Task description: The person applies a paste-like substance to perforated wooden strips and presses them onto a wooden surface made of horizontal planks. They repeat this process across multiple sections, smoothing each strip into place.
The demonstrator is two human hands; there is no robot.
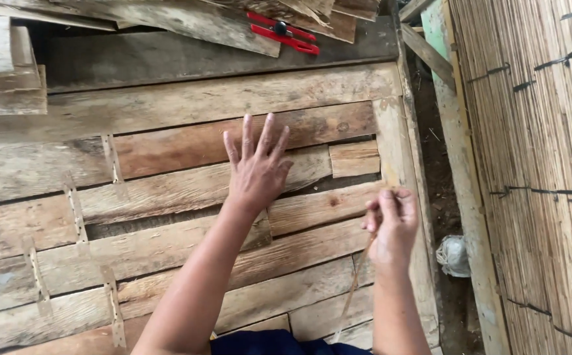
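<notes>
- Rough plank work surface (187, 105), weathered boards of uneven width with gaps between them; thin notched strips (74, 213) laid across the boards at the left; reed or bamboo matting (536, 164) standing along the right, bound with dark ties.
- Left hand (258, 167) released, fingers spread, palm down on or just over the middle boards; contact with the wood hard to confirm.
- Right hand (391, 220) pinched shut on a thin pale sliver (355, 286), probably a bamboo or reed strip, held near the right edge of the boards and trailing down toward the body; upper end hidden among the fingers.
- Red-handled cutting tool (285, 31) lying at the top on loose boards, well apart from both hands.
- Whitish bundle (453, 255) down in the gap between bench and matting.
- Likely risks, as a judgement only:
- Splinters from dragging the open palm across coarse, cracked grain.
- Cut or sliced fingertips from drawing the strip's edge through a tight pinch.
- Snapping or kinking of the sliver if bent sharply against the board edge.
- Loss of the strip into the gap at the right if the pinch slackens so near the edge.
- Snagging of the trailing end in a gap between boards, jerking it free.
</notes>
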